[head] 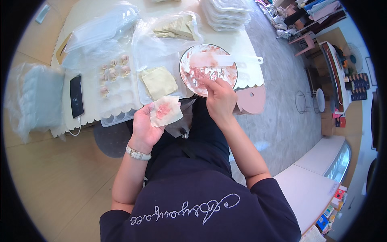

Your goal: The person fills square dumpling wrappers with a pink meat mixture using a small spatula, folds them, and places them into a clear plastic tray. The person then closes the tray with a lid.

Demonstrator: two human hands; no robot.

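Note:
On my left hand (pixel 146 127) lies a square dough wrapper (pixel 173 116), held at its edge by the thumb. A smear of pink minced meat (pixel 163 111) sits at its middle. My right hand (pixel 222 98) reaches over a round plate (pixel 185 56), with its fingertips at the minced meat filling (pixel 198 74). Whether those fingers pinch anything is hard to make out. Across the plate rests a white plastic spatula (pixel 223 60). Behind my left hand, a stack of wrappers (pixel 158 81) lies in a clear plastic container (pixel 181 90). Several filled dumplings (pixel 113 74) occupy a compartment tray (pixel 121 99) to the left.
A plugged-in phone (pixel 76 96) lies near the table's left edge. More wrappers (pixel 175 28) sit in a plastic bag at the back, beside stacked clear boxes (pixel 226 15). Bagged trays (pixel 42 96) stand far left. A pink stool (pixel 252 99) is under the table's right edge.

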